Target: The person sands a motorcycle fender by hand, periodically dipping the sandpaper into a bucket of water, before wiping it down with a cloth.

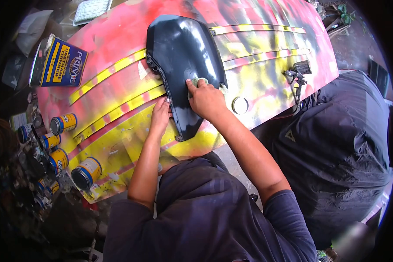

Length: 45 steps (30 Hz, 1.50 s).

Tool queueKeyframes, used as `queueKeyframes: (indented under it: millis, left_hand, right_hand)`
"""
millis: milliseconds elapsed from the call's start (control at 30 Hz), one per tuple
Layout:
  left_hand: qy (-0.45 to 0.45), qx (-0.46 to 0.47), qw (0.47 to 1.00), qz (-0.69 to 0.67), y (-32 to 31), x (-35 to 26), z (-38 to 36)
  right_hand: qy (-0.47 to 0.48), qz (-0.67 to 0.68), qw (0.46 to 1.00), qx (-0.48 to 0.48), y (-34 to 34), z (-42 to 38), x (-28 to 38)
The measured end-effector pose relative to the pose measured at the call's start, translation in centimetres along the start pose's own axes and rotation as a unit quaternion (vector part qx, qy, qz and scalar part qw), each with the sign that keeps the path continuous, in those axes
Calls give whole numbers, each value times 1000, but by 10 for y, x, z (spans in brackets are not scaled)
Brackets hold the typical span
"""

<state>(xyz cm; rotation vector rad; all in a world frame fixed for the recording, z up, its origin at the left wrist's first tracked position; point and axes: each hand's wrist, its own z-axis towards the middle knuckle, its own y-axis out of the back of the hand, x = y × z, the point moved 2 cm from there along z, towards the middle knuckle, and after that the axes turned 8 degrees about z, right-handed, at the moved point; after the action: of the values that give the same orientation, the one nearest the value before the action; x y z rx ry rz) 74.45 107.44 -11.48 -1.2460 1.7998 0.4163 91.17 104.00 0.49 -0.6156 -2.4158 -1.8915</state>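
A glossy black molded vehicle panel lies across the paint-stained work surface. My left hand grips its left edge, with the fingertips at the rim and some fingers partly hidden. My right hand presses a small pale greenish cloth against the panel's face; most of the cloth is covered by the fingers. Just right of my right hand, a round lid rests on the surface.
A rectangular urethane thinner can stands at the left. Several paint cans, one of them a blue-and-yellow can, sit along the left edge. A spray gun is at the right edge, beside a dark covered object.
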Motion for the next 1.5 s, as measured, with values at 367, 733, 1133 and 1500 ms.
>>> queueKeyframes:
  millis: [367, 733, 1133, 1500]
  left_hand:
    - [10, 9, 1000, 0, 4, 2, 1]
    - [4, 16, 1000, -2, 5, 7, 5]
    - [0, 8, 1000, 6, 3, 2, 3]
    - [4, 39, 999, 5, 6, 6, 6]
  right_hand:
    - [-38, 1, 999, 3, -1, -2, 1]
    - [-182, 108, 976, 55, 28, 7, -34]
    - [-166, 67, 981, 78, 10, -12, -57]
    - [-111, 266, 957, -31, 75, 8, -40]
